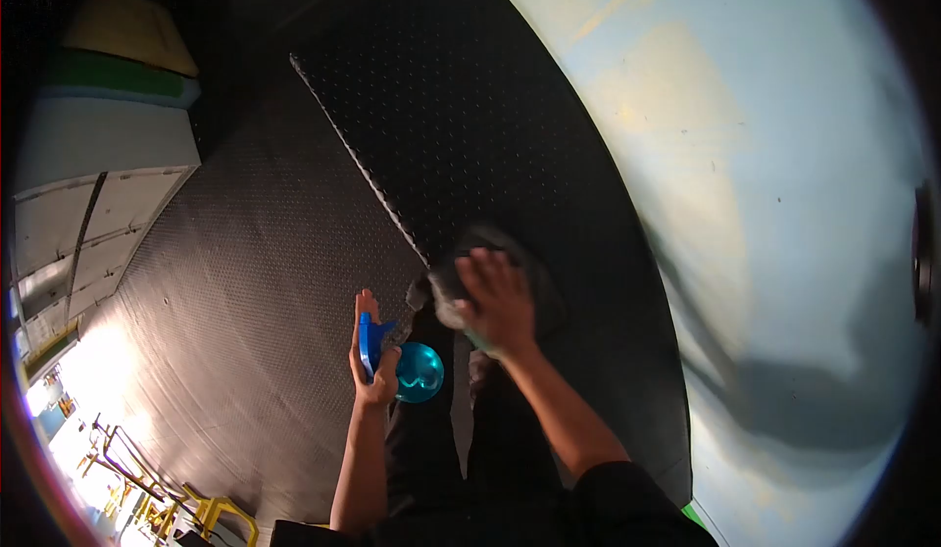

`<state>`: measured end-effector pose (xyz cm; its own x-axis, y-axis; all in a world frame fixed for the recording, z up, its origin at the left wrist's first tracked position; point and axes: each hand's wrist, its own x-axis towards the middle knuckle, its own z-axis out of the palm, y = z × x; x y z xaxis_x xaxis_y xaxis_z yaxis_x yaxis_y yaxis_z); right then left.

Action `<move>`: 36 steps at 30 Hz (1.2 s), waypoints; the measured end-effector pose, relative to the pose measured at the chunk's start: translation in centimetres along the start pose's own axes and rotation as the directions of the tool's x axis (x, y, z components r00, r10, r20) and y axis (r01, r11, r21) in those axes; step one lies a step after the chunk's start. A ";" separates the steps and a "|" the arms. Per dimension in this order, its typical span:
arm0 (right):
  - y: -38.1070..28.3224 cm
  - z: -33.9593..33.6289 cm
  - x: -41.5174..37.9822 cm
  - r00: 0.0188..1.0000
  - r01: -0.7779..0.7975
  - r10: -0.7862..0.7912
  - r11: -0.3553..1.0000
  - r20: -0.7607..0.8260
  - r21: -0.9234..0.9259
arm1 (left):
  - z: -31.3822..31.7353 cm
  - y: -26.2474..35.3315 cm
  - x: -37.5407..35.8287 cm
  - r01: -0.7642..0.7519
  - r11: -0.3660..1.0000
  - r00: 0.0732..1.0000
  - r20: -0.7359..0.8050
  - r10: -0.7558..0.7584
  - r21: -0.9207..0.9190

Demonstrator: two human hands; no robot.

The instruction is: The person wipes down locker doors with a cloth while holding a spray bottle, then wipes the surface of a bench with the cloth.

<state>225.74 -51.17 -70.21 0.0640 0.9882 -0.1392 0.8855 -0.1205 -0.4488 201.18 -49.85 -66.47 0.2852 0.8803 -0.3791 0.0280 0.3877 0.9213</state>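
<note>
My left hand is wrapped around the neck of a spray bottle with a blue trigger head and clear blue-green liquid. To its right, my right hand lies flat with its fingers stretched out on a dark grey cloth. Motion blurs the cloth and the fingertips a little. Beneath them is a black, studded raised surface with a pale, worn left edge, and the cloth lies near that edge.
A lower studded dark floor spreads to the left. Along the right runs a pale blue, patchy wall. White cabinets stand at the far left, and yellow-framed equipment is at the lower left by bright light.
</note>
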 end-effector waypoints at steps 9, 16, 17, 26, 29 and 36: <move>14.4 -8.3 5.9 0.954 -0.286 0.249 0.923 -0.168 -0.257 | 5.6 -2.9 -5.4 -0.150 0.988 0.989 -0.005 0.150 0.028; 3.6 -2.0 2.6 0.984 0.104 -0.122 0.985 -0.130 -0.135 | 10.8 -1.9 -10.2 0.033 0.998 0.989 -0.149 -0.023 0.060; 2.9 -1.7 0.3 0.976 0.176 -0.179 0.984 -0.121 -0.033 | 11.2 -1.9 -10.5 0.056 0.994 0.984 -0.171 -0.040 0.089; 18.2 -8.1 -9.6 0.993 0.031 -0.053 0.979 -0.107 -0.199 | 11.4 -3.2 -13.1 0.110 0.981 0.986 -0.144 -0.087 0.162; 18.6 -8.0 -5.7 0.971 -0.162 0.113 0.960 -0.212 -0.230 | 11.7 -4.7 -13.4 0.064 0.978 0.997 -0.062 -0.053 0.199; 6.6 -2.4 -6.3 0.985 0.126 -0.136 0.987 -0.108 -0.100 | 13.6 -8.1 -13.8 0.014 0.957 0.998 -0.061 0.004 0.290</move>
<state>232.23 -57.93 -70.20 -0.0080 0.9998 0.0197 0.9279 0.0148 -0.3724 210.08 -68.86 -67.55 0.2263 0.8968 -0.3802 0.3083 0.3043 0.9013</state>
